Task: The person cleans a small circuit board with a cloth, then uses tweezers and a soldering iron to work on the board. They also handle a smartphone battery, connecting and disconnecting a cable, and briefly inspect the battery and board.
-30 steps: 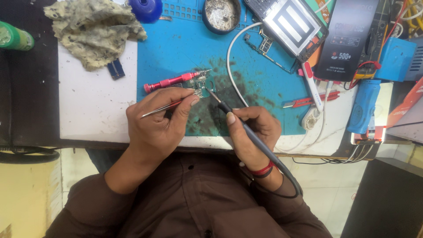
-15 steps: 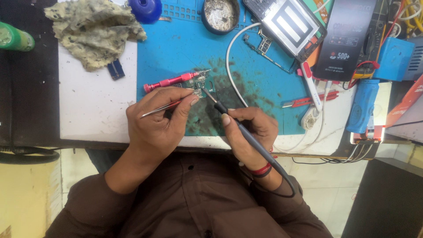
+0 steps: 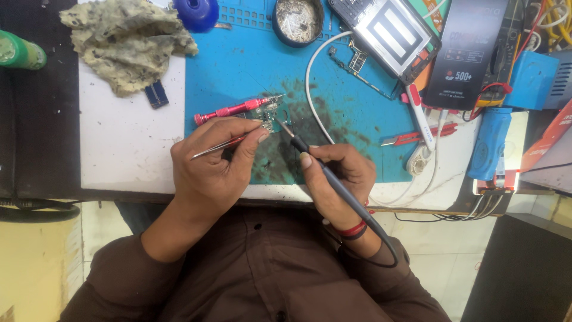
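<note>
My left hand (image 3: 217,161) grips metal tweezers (image 3: 217,146), their tips at a small green circuit board (image 3: 266,113) on the blue work mat (image 3: 250,65). My right hand (image 3: 336,179) holds a black soldering iron (image 3: 325,173) like a pen, with its tip just right of the board. The iron's cord loops back past my right wrist. A red screwdriver (image 3: 229,111) lies on the mat beside the board, just above my left fingers.
A stained rag (image 3: 128,42) and a blue cap (image 3: 196,13) lie at the back left. A round tin (image 3: 298,21), an opened phone (image 3: 387,33), a white cable (image 3: 313,101), a dark box (image 3: 468,50) and blue tools (image 3: 491,143) crowd the back and right.
The soldering iron's tip has shifted slightly toward the board. My left hand with the tweezers has stayed put.
</note>
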